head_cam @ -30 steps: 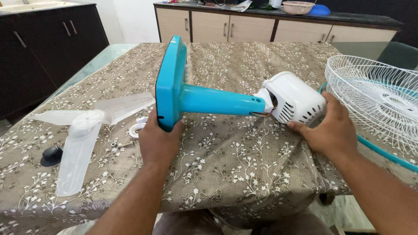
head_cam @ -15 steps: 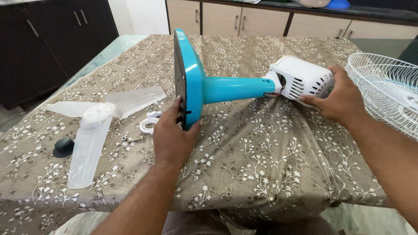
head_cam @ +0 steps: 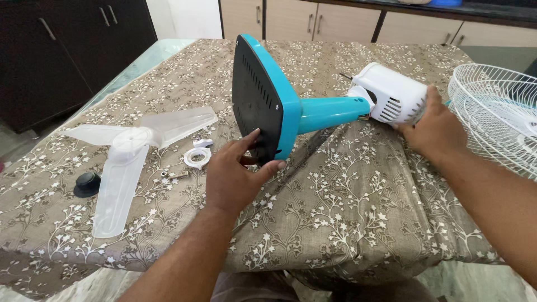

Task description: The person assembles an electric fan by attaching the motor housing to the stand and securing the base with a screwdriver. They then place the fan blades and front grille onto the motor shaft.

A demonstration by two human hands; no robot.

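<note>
A table fan body lies on its side on the cloth-covered table (head_cam: 347, 218). Its blue base (head_cam: 285, 106) shows a black underside turned toward me, and a blue neck (head_cam: 330, 112) runs right to the white motor housing (head_cam: 394, 98). My left hand (head_cam: 235, 176) grips the lower edge of the base, fingers on the black underside. My right hand (head_cam: 433, 131) holds the motor housing from the right.
A clear three-blade fan propeller (head_cam: 126, 154) lies at the left, with a black knob (head_cam: 88, 183), a white ring nut (head_cam: 197, 157) and small screws (head_cam: 172, 175) beside it. A white wire fan guard (head_cam: 498, 112) sits at the right edge. Cabinets stand behind the table.
The fan body has swung round so the base's black underside faces me. My left hand slid from the base's edge onto its underside; the motor end moved slightly away.
</note>
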